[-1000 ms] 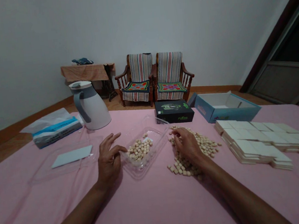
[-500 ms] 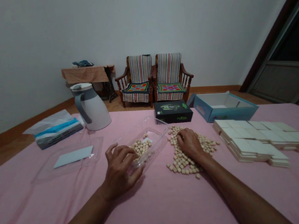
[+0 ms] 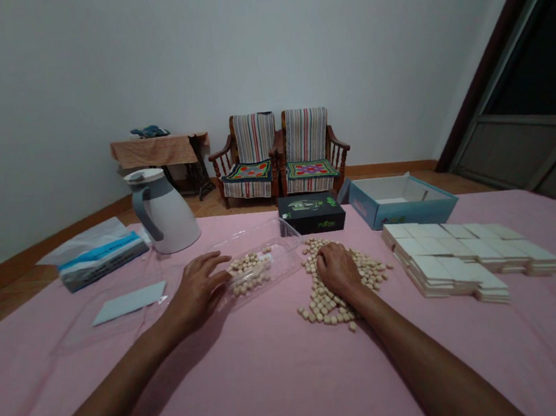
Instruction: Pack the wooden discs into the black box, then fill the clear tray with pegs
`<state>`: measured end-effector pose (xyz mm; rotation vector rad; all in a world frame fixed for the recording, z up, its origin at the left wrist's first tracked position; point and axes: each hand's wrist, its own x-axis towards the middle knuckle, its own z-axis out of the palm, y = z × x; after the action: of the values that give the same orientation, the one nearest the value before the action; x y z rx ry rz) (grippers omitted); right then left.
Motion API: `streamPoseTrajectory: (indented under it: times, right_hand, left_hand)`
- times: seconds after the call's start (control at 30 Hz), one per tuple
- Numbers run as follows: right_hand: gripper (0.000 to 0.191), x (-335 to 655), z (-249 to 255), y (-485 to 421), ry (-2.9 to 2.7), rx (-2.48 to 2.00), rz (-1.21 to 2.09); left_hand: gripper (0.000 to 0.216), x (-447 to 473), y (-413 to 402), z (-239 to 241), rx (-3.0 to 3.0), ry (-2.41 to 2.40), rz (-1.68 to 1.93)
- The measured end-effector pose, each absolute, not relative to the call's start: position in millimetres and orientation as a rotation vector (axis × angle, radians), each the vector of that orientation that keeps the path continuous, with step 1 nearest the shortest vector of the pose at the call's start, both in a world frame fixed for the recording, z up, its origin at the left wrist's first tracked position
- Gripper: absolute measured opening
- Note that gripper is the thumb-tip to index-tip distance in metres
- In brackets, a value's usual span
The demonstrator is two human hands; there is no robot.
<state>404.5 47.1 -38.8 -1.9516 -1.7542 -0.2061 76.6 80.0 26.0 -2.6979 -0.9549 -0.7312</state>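
A clear plastic tray [image 3: 284, 270] holds a small batch of little wooden cubes [image 3: 249, 272]. My left hand [image 3: 200, 289] is at the tray's left end, its fingers apart and the fingertips at the wall. Whether they press on the plastic is hard to see. To the right of the tray, a loose pile of wooden cubes [image 3: 325, 302] spreads over the pink cloth. My right hand [image 3: 338, 268] lies on top of this pile with fingers curled down into the cubes; the fingertips are hidden.
Stacked pale wooden squares [image 3: 457, 262] lie at the right, before an open blue box [image 3: 402, 211]. A black box [image 3: 311, 214] stands behind the pile. At left are a white jug [image 3: 169, 213], a tissue pack [image 3: 101, 256] and a clear lid [image 3: 79, 328] with a white card [image 3: 129, 303].
My left hand has drawn back leftward from over the tray's near side to its left end. My right hand stays on the pile. The whole view has shifted slightly.
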Motion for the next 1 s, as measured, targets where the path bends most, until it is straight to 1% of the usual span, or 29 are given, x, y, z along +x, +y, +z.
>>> streamPoseTrajectory:
  times: [0.07,0.27,0.33,0.47,0.67,0.87,0.93,0.97,1.0]
  right_hand:
    - [0.018,404.0,-38.6,47.0,-1.753,-1.954,-0.207]
    - [0.019,402.2,-35.0,44.3,-1.751,-1.962,-0.205]
    - [0.020,402.1,-34.7,44.1,-1.753,-1.967,-0.188]
    - [0.021,403.1,-36.3,45.8,-1.741,-1.976,-0.169]
    - [0.017,403.8,-38.1,47.7,-1.739,-1.950,-0.130]
    - [0.016,422.2,-33.2,50.3,-1.766,-1.860,-0.057]
    - [0.019,437.1,-31.0,53.5,-1.740,-1.848,-0.047]
    - [0.020,444.9,-30.0,56.0,-1.722,-1.850,-0.046]
    - [0.021,452.3,-29.2,59.1,-1.706,-1.856,-0.046]
  left_hand:
    - [0.020,69.7,91.1,25.9,-2.681,-0.973,-0.701]
    - [0.037,51.8,116.9,16.3,-2.786,-0.970,-0.759]
    - [0.039,48.5,121.8,15.6,-2.827,-0.992,-0.755]
    - [0.037,45.7,129.5,16.9,-2.910,-0.971,-0.769]
    - [0.030,44.7,140.0,12.5,-3.024,-0.905,-0.808]
    - [0.026,55.4,124.2,18.8,-2.912,-0.915,-0.683]
    - [0.048,65.4,109.2,19.9,-2.745,-0.947,-0.774]
    - [0.053,71.5,101.3,19.2,-2.641,-0.966,-0.864]
    - [0.053,78.0,93.8,17.6,-2.555,-0.979,-0.949]
